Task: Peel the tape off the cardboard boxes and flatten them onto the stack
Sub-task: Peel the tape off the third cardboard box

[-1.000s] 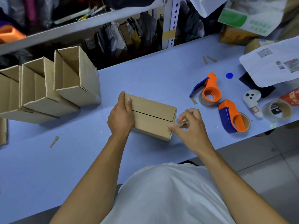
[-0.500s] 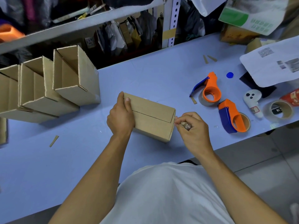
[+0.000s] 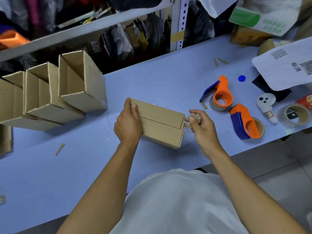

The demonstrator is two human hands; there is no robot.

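A closed brown cardboard box (image 3: 160,123) lies on the blue table (image 3: 84,157) in front of me, its two top flaps meeting in a seam. My left hand (image 3: 129,124) grips the box's left end, thumb on top. Just off the box's right end, my right hand (image 3: 201,127) pinches a crumpled wad of clear tape (image 3: 192,121). To the left stand three opened boxes (image 3: 74,86) in a leaning row, one against the other.
Two orange-and-blue tape dispensers (image 3: 221,97) (image 3: 244,124) lie right of the box, with a white controller (image 3: 266,107), a tape roll (image 3: 295,115) and printed paper (image 3: 287,68) beyond. Cardboard slivers (image 3: 60,149) dot the table. A cluttered shelf runs along the back.
My right hand has pulled the tape away from the box's right end, moving up and right, and now bunches it in the fingers. The left hand stays on the box.
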